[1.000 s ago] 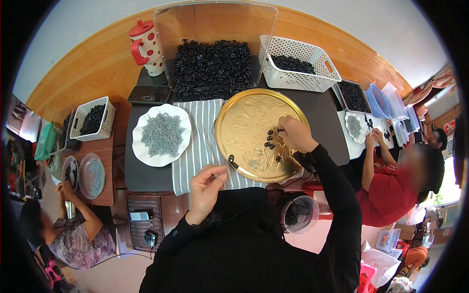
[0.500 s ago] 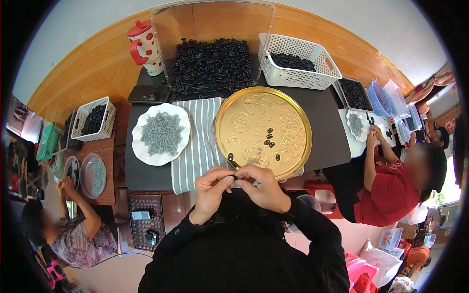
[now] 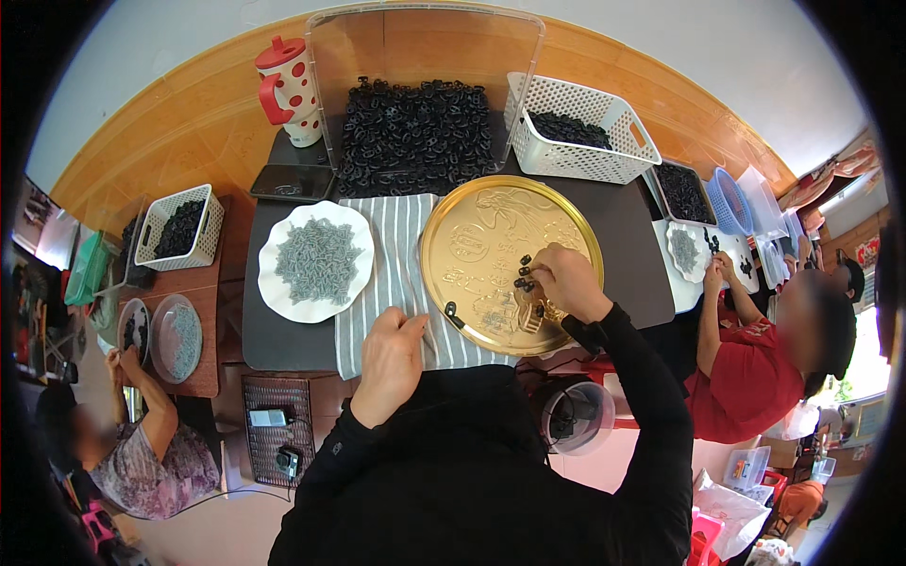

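Observation:
My right hand (image 3: 571, 283) reaches over the round gold tray (image 3: 481, 193), fingertips pinched at a small cluster of black plastic pieces (image 3: 525, 272). The fingers partly cover what they grip. My left hand (image 3: 391, 357) hovers over the grey-and-white striped cloth (image 3: 379, 283), fingers curled in with the thumb alongside. Whether something sits inside that curl is hidden. Near the tray's left rim lie a black piece with a hole (image 3: 450, 307) and a short dark strip (image 3: 457, 322). Left of the cloth, a scalloped white plate (image 3: 271, 290) bears a heap of small grey-green translucent parts (image 3: 319, 259).
Behind stand a clear bin (image 3: 542, 47) of black pieces, a white perforated basket (image 3: 576, 166), a dotted tumbler (image 3: 300, 99) and a dark phone-like slab (image 3: 291, 182). People work at both sides: one in red (image 3: 755, 368), one in a patterned top (image 3: 160, 462).
My hands, joined over a small black piece at the tray's near edge, have come apart. The right has moved up and right to the black cluster; the left has drawn back left.

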Demonstrator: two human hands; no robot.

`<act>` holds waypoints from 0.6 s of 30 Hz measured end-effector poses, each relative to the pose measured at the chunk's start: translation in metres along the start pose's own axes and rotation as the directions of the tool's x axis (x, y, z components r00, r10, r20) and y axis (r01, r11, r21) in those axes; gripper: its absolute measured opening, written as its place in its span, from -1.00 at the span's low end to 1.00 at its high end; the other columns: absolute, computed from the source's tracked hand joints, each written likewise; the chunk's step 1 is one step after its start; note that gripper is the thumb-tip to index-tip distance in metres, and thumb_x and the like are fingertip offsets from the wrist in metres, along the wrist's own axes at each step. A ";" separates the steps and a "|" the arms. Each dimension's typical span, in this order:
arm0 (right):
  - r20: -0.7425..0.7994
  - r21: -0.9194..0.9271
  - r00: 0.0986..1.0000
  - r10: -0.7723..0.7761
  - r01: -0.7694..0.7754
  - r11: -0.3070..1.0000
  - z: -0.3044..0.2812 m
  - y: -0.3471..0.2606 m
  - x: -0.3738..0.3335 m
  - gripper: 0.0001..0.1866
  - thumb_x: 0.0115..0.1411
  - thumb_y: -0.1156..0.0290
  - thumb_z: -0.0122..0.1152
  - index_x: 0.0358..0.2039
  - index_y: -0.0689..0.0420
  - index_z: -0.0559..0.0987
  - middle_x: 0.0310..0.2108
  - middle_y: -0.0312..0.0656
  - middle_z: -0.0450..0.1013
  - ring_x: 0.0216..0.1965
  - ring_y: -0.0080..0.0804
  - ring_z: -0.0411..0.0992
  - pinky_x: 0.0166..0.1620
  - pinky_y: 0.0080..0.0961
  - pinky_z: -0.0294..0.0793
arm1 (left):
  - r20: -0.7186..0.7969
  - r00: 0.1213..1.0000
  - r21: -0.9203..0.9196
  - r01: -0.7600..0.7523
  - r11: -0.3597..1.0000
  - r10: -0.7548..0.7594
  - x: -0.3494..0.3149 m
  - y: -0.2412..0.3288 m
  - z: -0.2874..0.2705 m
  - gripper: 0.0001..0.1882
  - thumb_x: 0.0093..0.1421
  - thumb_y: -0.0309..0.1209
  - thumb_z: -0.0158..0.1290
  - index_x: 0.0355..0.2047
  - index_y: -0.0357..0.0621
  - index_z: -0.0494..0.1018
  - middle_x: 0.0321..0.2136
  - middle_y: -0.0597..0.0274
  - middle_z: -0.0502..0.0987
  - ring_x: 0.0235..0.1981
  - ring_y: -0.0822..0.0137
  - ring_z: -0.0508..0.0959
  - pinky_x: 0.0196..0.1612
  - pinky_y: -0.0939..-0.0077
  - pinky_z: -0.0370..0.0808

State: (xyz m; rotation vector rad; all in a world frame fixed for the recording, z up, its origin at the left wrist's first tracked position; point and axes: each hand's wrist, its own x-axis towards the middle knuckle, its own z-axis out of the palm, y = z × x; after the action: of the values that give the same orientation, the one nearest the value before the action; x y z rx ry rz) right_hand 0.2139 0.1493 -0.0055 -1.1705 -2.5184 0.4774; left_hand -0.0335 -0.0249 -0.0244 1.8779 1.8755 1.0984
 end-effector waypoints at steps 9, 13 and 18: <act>0.086 -0.002 0.993 0.077 -0.077 0.997 0.010 -0.011 0.015 -0.86 -0.04 0.46 0.22 -0.54 0.25 0.46 -0.50 0.04 0.44 -0.39 0.04 0.44 -0.31 -0.19 0.40 | -0.229 0.973 -0.125 -0.030 0.992 0.001 0.001 0.003 0.001 -0.78 0.04 -0.64 0.05 -0.25 -0.35 0.49 -0.39 0.00 0.39 -0.43 0.07 0.45 -0.39 0.32 0.39; 0.039 0.084 0.998 0.056 -0.059 0.995 0.006 -0.022 0.006 -0.86 -0.03 0.49 0.21 -0.56 0.24 0.43 -0.54 0.03 0.43 -0.42 0.00 0.44 -0.36 -0.22 0.39 | -0.255 0.966 -0.227 -0.091 0.970 0.031 -0.001 0.016 -0.004 -0.78 0.04 -0.65 0.06 -0.25 -0.35 0.49 -0.37 0.01 0.42 -0.41 0.13 0.47 -0.39 0.42 0.40; 0.096 0.577 0.994 0.053 -0.100 0.811 0.002 -0.086 -0.038 -0.93 0.02 0.57 0.17 -0.47 0.23 0.45 -0.60 -0.16 0.35 -0.54 -0.41 0.36 -0.45 -0.50 0.33 | -0.031 0.999 -0.617 -0.002 0.787 -0.021 -0.008 0.034 0.004 -0.78 0.10 -0.63 0.08 -0.20 -0.35 0.50 -0.34 0.10 0.46 -0.39 0.35 0.50 -0.36 0.58 0.42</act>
State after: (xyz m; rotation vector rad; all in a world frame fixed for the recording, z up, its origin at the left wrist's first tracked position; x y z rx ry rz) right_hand 0.1789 0.0676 0.0238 -1.0130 -2.1292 1.2327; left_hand -0.0052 -0.0354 -0.0069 1.4613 1.2919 1.5193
